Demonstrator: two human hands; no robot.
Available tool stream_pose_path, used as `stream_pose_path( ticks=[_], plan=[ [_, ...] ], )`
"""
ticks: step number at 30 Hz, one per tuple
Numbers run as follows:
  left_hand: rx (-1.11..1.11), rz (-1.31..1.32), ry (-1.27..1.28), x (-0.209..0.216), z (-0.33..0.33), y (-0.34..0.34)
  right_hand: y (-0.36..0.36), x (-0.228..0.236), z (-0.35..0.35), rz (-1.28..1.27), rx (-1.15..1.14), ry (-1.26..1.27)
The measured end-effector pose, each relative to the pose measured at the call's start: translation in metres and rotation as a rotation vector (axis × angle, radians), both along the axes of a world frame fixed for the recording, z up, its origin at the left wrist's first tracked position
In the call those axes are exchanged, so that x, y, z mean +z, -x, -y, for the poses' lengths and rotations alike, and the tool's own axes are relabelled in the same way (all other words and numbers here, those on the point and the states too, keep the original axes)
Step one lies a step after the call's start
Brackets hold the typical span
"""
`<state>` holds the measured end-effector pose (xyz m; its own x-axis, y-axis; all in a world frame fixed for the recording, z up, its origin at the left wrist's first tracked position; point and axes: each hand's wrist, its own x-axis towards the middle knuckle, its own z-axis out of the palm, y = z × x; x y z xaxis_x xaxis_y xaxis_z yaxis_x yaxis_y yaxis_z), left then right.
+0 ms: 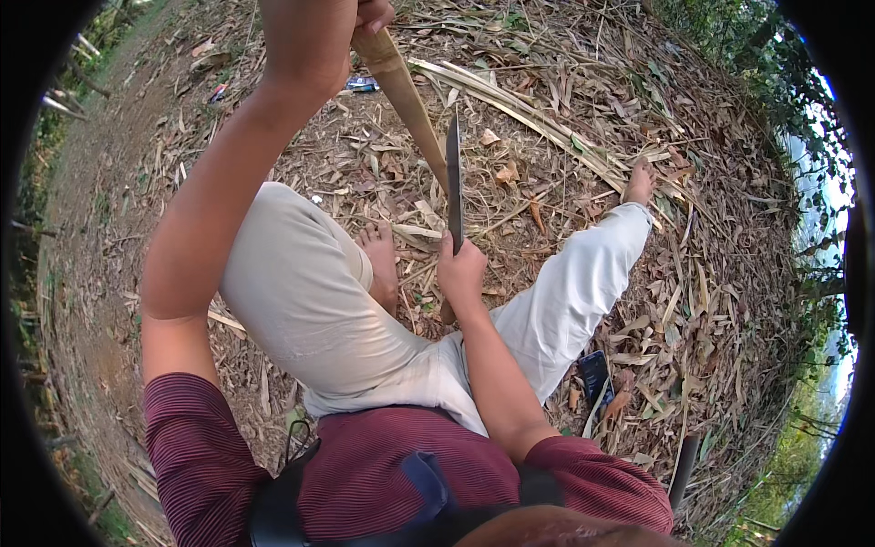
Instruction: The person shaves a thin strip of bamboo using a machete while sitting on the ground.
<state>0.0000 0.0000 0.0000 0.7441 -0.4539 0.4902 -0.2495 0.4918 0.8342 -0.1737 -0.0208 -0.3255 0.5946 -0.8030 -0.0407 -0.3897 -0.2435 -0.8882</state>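
Note:
My left hand (314,41) is raised at the top edge of the view, its fingers wrapped round the upper end of a bamboo strip (406,96). The strip slants down and to the right, narrowing toward its lower end. In my right hand (462,272), between my legs, is a large knife (455,182) with a long dark blade pointing away from me. Its handle end shows below my fist. The lower part of the bamboo lies right beside the blade; whether the edge touches it, I cannot tell.
Dry leaves and bamboo scraps cover the ground. Long split bamboo strips (538,123) lie ahead to the right, near my right foot (641,182). A dark phone (594,376) rests beside my right thigh. A small blue wrapper (361,84) lies near my left wrist.

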Motion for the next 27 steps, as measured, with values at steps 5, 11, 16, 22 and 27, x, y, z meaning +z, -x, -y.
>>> stream_pose_path(
  ticks=[5, 11, 16, 22, 27],
  plan=[
    [0.113, -0.031, 0.067, -0.007, 0.013, 0.007, 0.016, 0.083, 0.027, 0.291, 0.027, 0.244],
    [0.058, 0.014, -0.003, 0.007, 0.009, 0.017, -0.001, 0.043, 0.009, 0.335, -0.072, 0.327],
    [0.046, 0.017, -0.06, 0.008, 0.015, 0.023, 0.005, -0.049, 0.024, -0.279, -0.017, 0.046],
    [0.018, 0.098, -0.001, -0.003, 0.015, 0.016, 0.0, 0.06, 0.023, 0.221, 0.021, 0.178],
    [0.02, 0.07, 0.036, -0.002, 0.015, 0.008, -0.007, 0.003, 0.019, -0.071, -0.04, 0.168]
  ],
)
